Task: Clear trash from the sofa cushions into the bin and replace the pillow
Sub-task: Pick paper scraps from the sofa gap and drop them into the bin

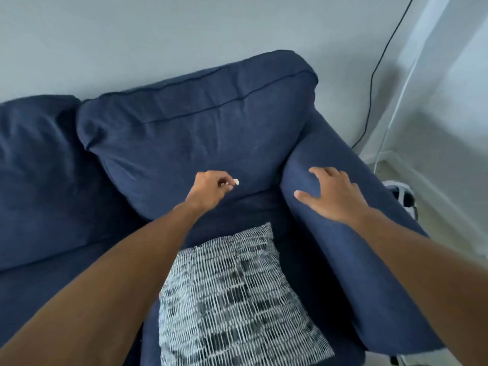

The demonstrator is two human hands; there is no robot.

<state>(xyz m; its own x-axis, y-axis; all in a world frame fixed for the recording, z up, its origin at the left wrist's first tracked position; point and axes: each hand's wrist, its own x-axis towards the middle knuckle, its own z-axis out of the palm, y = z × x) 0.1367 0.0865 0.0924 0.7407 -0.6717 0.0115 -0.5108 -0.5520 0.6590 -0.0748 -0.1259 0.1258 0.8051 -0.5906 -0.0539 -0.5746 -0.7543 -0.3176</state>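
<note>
My left hand [211,190] is pinched shut on a small white scrap of trash [236,182], held just in front of the lower edge of the navy back cushion [190,128]. My right hand [334,196] lies flat with fingers spread on the sofa's right armrest [351,260]. A black-and-white patterned pillow [237,299] lies flat on the seat cushion [237,215], below both hands. Something white and dark, perhaps the bin [404,195], shows partly behind the armrest on the floor.
A second navy back cushion [39,167] sits at the left. A black cable [375,75] and a white one [396,107] run down the wall to the floor at the right of the sofa.
</note>
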